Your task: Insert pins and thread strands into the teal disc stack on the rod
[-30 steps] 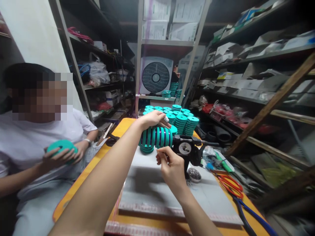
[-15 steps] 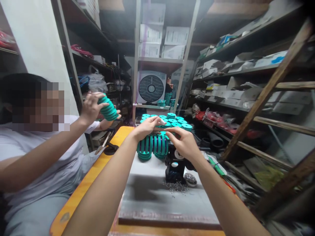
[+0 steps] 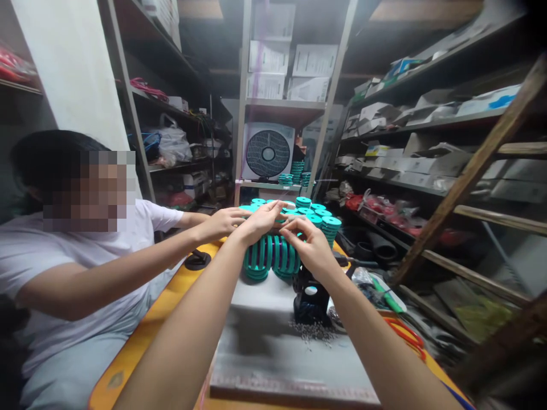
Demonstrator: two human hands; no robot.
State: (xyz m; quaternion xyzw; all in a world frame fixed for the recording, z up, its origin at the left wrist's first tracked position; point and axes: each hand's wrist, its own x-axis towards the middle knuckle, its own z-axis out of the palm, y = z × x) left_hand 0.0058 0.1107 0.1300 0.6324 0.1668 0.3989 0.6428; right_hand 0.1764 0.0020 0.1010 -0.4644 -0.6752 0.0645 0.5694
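Teal ribbed cylinder with dark purple between its ribs sits on its side, head view, mid-frame, above the near part of a light grey flat board on a yellow-topped table. Left hand is palm down over the cylinder's top, fingers stretched out to the right, a white wrap on one digit; can't tell if it grips anything. Right hand is at the cylinder's right end, thumb and fingertips curled to a narrow gap near the left fingers; can't tell if something small is pinched there. Black machine body with a white oval mark stands on the board just below the right hand; loose small silvery metal bits lie scattered at its foot. Behind the hands: grouped upright stacks of teal ring-shaped discs. Co-worker in a white T-shirt sits at left, near hand out by those stacks, fingertips partly hidden by the wearer's left forearm. Right edge of table: orange-red looped handles and a green-handled tool. Grey box fan on the rear shelf, wooden ladder at right.
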